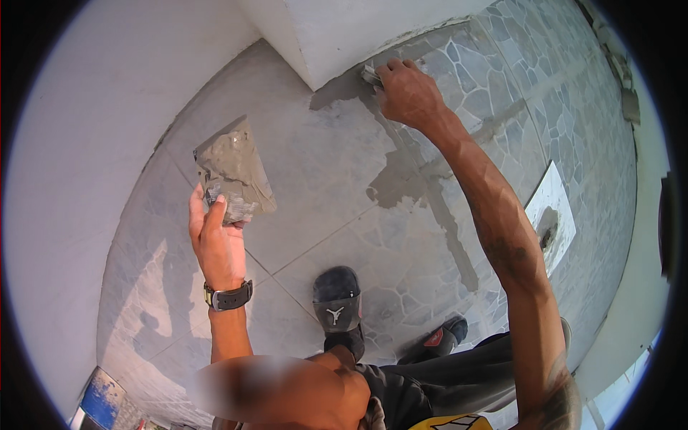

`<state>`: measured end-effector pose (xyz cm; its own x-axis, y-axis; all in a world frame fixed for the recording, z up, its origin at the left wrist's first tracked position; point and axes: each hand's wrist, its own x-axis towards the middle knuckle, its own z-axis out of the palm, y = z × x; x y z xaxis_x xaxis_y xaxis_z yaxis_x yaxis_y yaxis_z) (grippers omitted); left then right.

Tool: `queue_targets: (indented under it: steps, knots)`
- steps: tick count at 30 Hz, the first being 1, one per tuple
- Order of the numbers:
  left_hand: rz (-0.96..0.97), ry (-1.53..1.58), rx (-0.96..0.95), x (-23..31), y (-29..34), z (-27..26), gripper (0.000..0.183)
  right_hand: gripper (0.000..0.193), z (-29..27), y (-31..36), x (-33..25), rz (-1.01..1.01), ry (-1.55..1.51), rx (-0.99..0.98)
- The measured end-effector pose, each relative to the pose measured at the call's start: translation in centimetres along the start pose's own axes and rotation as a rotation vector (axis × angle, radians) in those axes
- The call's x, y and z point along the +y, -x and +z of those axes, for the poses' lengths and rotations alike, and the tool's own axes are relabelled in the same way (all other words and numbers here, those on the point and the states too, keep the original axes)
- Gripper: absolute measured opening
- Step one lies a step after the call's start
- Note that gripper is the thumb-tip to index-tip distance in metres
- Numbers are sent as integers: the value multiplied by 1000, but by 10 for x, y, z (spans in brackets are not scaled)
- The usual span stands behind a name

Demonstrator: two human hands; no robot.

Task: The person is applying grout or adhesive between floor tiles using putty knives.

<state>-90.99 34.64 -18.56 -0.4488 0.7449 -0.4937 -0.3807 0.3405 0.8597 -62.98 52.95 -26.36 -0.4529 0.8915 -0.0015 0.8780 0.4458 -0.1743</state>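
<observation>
Both your hands are gripping: left hand (pixel 218 247) clamping a plate (pixel 261 179) bearing grey paste (pixel 233 154) beyond its grip, right hand (pixel 410 94) pinching a flat tool (pixel 370 76) beside floor smears (pixel 340 90), likely needing light, even pressure.

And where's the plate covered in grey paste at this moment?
In the head view, the plate is left of centre, gripped in the left hand, with the pale wall farther left.
</observation>
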Motion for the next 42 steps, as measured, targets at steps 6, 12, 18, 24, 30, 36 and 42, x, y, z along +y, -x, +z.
queue_targets:
  steps: [6, 12, 18, 24, 30, 36, 42]
  knots:
    - [-8, 4, -15, 7, 0, 8, 54, 19, -10, 4, -19, -189, 51, -236]
    - [-29, 14, -74, 2, -6, 6, 52, 21, -8, -16, 17, -39, 110, -88]
    - [-36, 30, -61, -6, -8, 13, 51, 22, 6, -7, -11, -262, -174, -128]
    - [-31, 28, -91, -12, -3, 44, 53, 22, 2, -14, 16, 84, 65, -70]
    - [-6, 3, -9, -19, 4, 61, 60, 18, 22, 5, -38, -205, -117, -141]
    - [12, -19, 26, -11, 12, 76, 63, 36, -49, 22, 56, 138, -694, -355]
    - [-50, -12, -12, -20, 10, 103, 61, 43, -75, 16, 233, 514, -445, -135]
